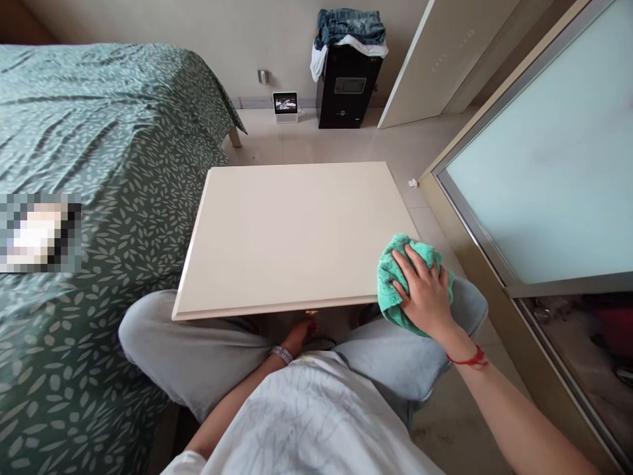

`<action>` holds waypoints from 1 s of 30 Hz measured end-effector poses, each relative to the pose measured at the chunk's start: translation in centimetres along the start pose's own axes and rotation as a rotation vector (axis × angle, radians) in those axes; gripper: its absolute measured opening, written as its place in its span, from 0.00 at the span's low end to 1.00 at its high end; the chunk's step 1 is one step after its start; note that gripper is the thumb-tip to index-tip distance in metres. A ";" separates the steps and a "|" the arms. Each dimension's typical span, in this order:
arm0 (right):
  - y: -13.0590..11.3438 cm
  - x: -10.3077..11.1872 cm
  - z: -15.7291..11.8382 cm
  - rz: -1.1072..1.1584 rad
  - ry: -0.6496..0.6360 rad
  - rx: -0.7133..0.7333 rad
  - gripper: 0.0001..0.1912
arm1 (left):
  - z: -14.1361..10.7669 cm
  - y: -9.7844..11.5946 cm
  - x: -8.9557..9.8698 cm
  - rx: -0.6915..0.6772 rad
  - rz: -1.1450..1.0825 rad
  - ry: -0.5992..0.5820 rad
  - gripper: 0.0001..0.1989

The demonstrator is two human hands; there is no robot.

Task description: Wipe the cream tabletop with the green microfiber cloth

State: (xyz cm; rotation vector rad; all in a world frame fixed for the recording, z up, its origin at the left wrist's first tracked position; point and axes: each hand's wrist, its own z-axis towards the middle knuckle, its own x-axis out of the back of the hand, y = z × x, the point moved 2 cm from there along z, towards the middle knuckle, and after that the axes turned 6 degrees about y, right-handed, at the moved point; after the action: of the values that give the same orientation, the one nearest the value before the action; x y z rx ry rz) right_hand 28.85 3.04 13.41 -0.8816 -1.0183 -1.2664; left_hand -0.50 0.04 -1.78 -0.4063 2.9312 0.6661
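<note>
My right hand [426,293] lies over a bunched green cloth [395,264], fingers bent and pressed into it. The cloth covers the near right corner of a pale, cream-coloured tabletop [291,231] and hangs over its edge. Below the near edge, between my knees, is my left hand [302,330]. Its fingers are mostly in shadow, close to a small brass-coloured fitting [312,311] on the table's front; whether they touch it I cannot tell.
A bed with a green leaf-patterned cover [143,165] stands to the left. Beyond the table are a small lit screen [285,105] and a black cabinet [343,92] topped with folded jeans [349,28]. A sliding frosted-glass door [539,152] flanks the right side.
</note>
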 end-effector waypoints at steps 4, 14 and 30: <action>0.7 -0.7 2.2 -0.016 -0.053 -0.131 0.37 | 0.0 0.0 -0.1 0.007 0.013 -0.001 0.09; 1.5 -4.2 23.9 0.084 -0.249 -0.272 0.38 | -0.1 0.2 -0.4 0.009 0.023 -0.026 0.10; 1.7 -5.5 29.3 0.212 -0.241 -0.320 0.37 | 0.1 0.2 -0.3 -0.006 -0.009 -0.009 0.11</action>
State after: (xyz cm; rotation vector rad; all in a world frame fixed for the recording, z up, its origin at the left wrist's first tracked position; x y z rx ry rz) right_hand 27.16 32.55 17.73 -1.3789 -0.8920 -1.1780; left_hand -0.28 0.35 -1.75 -0.4153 2.9178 0.6737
